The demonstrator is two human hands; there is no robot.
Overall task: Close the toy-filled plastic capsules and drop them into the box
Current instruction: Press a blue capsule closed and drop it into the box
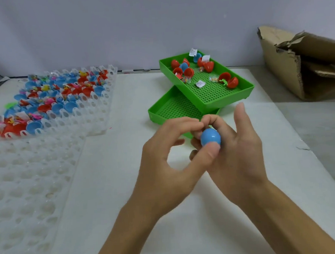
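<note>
Blue capsule [210,139] held above the white table sheet [126,168], between both hands. Left hand [165,162]: thumb pressed against the capsule's near side, curled fingertips on its far top. Right hand [236,152]: capsule sits against the curled middle fingers, index finger sticking up free (palm side hidden). Capsule looks closed; seam not visible.

Beyond the hands, two stacked green trays [229,95], the upper one holding open red and blue capsule halves. Far left, a clear socket rack [95,111] full of open capsules. Cardboard box [296,64] at far right, well apart.
</note>
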